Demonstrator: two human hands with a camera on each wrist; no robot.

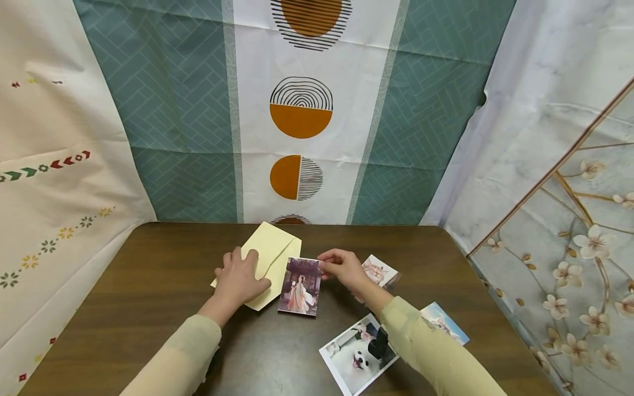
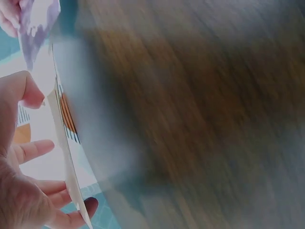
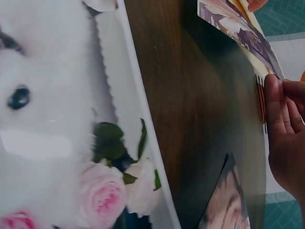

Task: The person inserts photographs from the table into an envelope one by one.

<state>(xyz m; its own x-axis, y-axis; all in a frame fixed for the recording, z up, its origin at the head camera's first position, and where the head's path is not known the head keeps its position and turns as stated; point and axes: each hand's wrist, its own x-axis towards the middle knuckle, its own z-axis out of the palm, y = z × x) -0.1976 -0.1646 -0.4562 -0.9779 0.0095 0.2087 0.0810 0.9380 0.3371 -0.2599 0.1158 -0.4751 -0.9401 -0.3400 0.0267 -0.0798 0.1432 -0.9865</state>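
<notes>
My left hand (image 1: 236,278) grips a pale yellow envelope (image 1: 269,247) by its left side, above the table. The left wrist view shows the thumb at one edge of the envelope (image 2: 71,176) and a fingertip coming round the other. To the envelope's right, my right hand (image 1: 349,270) pinches a photo card (image 1: 300,294) near its upper right corner. The card shows a figure in a long pink and white robe against purple. Seen from the right wrist, thumb and fingers meet at the corner of the card (image 3: 233,21), which is tilted and overlaps the envelope.
A larger white-bordered photo of a white dog (image 1: 354,363) lies at the front of the brown table (image 1: 148,308). Behind the right forearm are a small stack of picture cards (image 1: 378,270) and a blue-edged card (image 1: 446,323). Patterned cloths (image 1: 188,110) hang behind the table.
</notes>
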